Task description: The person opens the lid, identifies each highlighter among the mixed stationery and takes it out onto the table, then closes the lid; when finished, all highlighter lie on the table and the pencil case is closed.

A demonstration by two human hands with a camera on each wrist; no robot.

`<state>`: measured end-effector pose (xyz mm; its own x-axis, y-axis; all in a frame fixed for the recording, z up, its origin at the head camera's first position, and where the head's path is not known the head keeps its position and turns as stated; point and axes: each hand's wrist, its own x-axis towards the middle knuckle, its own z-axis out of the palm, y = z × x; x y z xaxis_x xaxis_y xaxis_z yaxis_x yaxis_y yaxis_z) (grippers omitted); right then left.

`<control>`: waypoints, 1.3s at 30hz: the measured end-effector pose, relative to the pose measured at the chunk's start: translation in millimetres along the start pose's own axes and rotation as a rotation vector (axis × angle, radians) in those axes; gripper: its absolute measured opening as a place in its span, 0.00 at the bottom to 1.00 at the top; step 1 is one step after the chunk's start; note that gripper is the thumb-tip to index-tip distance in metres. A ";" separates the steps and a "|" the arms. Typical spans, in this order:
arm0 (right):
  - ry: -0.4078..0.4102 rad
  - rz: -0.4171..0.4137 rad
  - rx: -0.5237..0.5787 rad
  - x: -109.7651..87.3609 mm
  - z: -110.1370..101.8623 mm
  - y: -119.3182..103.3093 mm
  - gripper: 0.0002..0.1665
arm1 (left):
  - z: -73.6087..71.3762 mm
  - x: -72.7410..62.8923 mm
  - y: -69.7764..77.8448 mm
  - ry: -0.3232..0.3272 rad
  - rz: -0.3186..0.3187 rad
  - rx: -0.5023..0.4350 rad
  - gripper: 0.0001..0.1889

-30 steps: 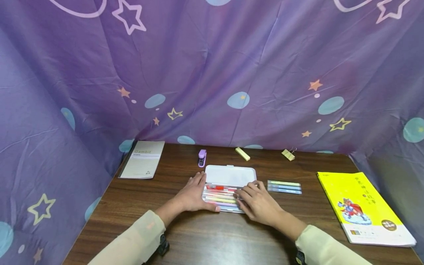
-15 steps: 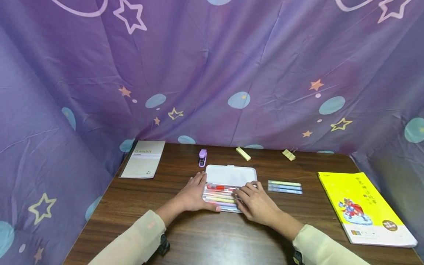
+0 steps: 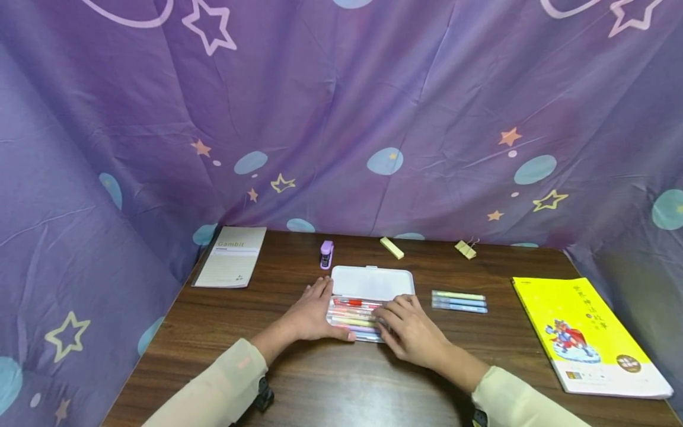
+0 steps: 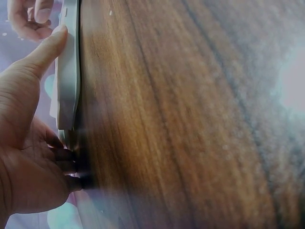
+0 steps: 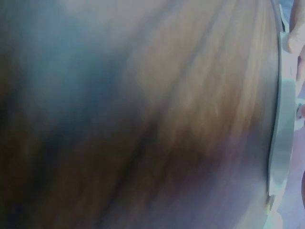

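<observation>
A white pencil case (image 3: 372, 283) lies with its lid folded back in the middle of the table. Pens (image 3: 352, 314) fill its tray side by side, one with a red grip at the back. My left hand (image 3: 315, 314) holds the case's left end, thumb (image 4: 51, 46) along the front edge and fingers at the left side. Over the tray's right end, my right hand (image 3: 411, 329) has its fingers bent down onto the pens. I cannot tell whether it pinches one. In the right wrist view the case's front edge (image 5: 282, 138) shows, with only bits of fingers.
Several highlighters (image 3: 459, 301) lie right of the case. Behind it are a purple stapler (image 3: 326, 255), a small yellow block (image 3: 392, 248) and a binder clip (image 3: 465, 249). A notebook (image 3: 229, 258) lies at the left, a yellow book (image 3: 587, 338) at the right.
My right hand has shifted slightly left over the pens, its fingers drawn in further. The left hand and the case have stayed in place.
</observation>
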<state>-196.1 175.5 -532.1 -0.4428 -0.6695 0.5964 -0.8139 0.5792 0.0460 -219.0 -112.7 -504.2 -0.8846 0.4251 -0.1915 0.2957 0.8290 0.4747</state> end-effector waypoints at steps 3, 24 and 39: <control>-0.008 0.007 -0.011 0.6 0.5 -2.1 0.17 | 0.5 0.2 -0.4 -0.003 0.004 0.003 0.78; 0.020 0.215 -0.013 4.0 6.2 -4.5 0.19 | 1.3 -0.1 -0.8 0.004 -0.006 -0.007 0.78; -0.066 0.303 0.086 8.6 8.5 -11.4 0.06 | 0.0 -1.3 0.5 0.002 -0.006 -0.017 0.78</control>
<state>-193.9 159.1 -534.3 -0.6912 -0.5024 0.5194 -0.6685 0.7175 -0.1956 -217.7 -112.7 -503.8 -0.8869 0.4198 -0.1928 0.2846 0.8253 0.4877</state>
